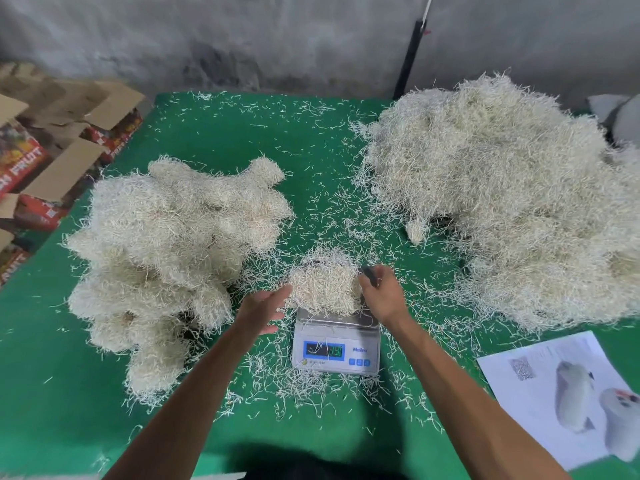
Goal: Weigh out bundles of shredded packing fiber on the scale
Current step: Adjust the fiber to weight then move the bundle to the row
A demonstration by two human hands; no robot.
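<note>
Head view: a bundle of shredded fiber (323, 289) sits on the pan of the digital scale (335, 344) at the desk's (52, 393) centre. The left hand (265, 308) at 9 o'clock has straight, open fingers just touching it; the right hand (379, 289) at 3 o'clock curls into its edge (apparently pinching strands). Best to let go fully before reading the blurred display — trim from the loose heap (502, 199) at 2 o'clock, then stack with the weighed bundles (173, 237).

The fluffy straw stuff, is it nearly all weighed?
Not nearly. Done: a heap of rounded pale fiber bundles lies left on the green table. In hand: one small fiber clump sits on the white digital scale, the left hand open beside it, the right hand touching it. Left: the big loose fiber pile on the right.
</note>
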